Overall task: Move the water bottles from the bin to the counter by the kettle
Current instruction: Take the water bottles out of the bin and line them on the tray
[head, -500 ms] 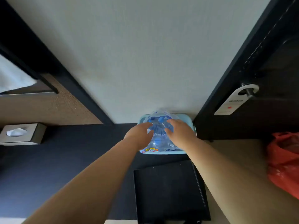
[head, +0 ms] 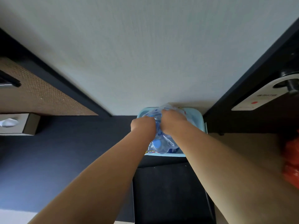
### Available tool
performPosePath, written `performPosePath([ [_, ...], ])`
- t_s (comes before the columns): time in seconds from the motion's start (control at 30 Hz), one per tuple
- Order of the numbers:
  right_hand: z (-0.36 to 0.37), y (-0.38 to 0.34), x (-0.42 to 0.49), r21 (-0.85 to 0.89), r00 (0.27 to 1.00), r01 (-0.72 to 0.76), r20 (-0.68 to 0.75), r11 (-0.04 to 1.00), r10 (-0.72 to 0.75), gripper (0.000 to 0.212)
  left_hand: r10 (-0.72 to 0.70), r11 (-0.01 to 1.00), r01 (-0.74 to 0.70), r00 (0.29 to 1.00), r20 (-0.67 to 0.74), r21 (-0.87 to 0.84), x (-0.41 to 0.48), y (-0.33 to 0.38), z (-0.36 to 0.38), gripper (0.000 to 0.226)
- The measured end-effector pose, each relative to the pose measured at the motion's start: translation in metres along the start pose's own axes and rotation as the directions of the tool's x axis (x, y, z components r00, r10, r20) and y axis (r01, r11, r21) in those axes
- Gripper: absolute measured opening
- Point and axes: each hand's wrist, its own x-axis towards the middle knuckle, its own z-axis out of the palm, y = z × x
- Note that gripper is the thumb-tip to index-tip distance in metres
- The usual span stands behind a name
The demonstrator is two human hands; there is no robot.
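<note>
A light blue bin (head: 196, 116) stands on the floor against the white wall, between a dark counter and a dark door frame. Inside it lies a clear plastic pack of water bottles (head: 163, 143) with blue caps and labels. My left hand (head: 143, 126) and my right hand (head: 172, 122) are both down in the bin, side by side, fingers curled into the plastic wrap at the top of the pack. The bottles under my hands are mostly hidden. No kettle is in view.
A dark counter (head: 64, 159) spreads to the left with a tissue box (head: 17, 124) at its far edge. A black flat object (head: 169, 191) lies just in front of the bin. A door hanger sign (head: 257, 97) and a red plastic bag (head: 291, 160) are at the right.
My hands have closed tighter together on the bottle pack. The view has shifted closer and slightly left, and the pack's plastic is bunched up higher above the bin's rim.
</note>
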Motion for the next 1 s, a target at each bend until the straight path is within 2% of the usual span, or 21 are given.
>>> performPosePath([
  [0.1,-0.004,0.002,0.001,-0.063,1.0,-0.014,-0.015,0.998,0.013,0.054,0.013,0.992,-0.009,0.999,0.033,-0.129,0.003,-0.01,0.003,0.035],
  [0.2,-0.007,0.007,-0.001,-0.074,0.997,-0.033,-0.068,0.997,0.028,0.043,0.034,0.952,-0.033,0.999,-0.002,-0.304,-0.003,-0.02,0.009,0.037],
  [0.37,-0.002,0.017,-0.017,0.06,0.996,-0.027,-0.085,0.998,0.032,0.039,0.011,0.892,-0.056,0.994,-0.104,-0.448,-0.025,-0.013,0.007,0.027],
  [0.5,-0.002,0.031,-0.045,0.221,0.975,0.019,-0.222,0.975,0.031,0.032,0.049,0.872,-0.137,0.98,-0.195,-0.469,-0.05,0.0,-0.003,0.029],
  [0.63,-0.014,0.038,-0.087,0.322,0.906,0.159,-0.423,0.933,-0.009,0.028,0.049,0.82,-0.214,0.95,-0.308,-0.531,-0.074,-0.001,-0.017,0.022],
  [0.83,-0.043,0.035,-0.155,0.314,0.781,0.303,-0.623,0.9,-0.045,0.036,-0.004,0.726,-0.31,0.891,-0.455,-0.614,-0.124,-0.022,-0.04,0.028],
  [0.9,-0.051,0.031,-0.178,0.317,0.723,0.384,-0.687,0.867,-0.07,0.035,-0.026,0.709,-0.365,0.842,-0.539,-0.604,-0.145,-0.028,-0.048,0.025],
  [0.97,-0.054,0.028,-0.2,0.31,0.679,0.439,-0.73,0.844,-0.085,0.033,-0.07,0.735,-0.393,0.766,-0.639,-0.552,-0.165,-0.036,-0.05,0.025],
  [1.0,-0.054,0.028,-0.211,0.304,0.663,0.456,-0.743,0.836,-0.091,0.033,-0.097,0.712,-0.393,0.766,-0.635,-0.582,-0.175,-0.04,-0.049,0.027],
])
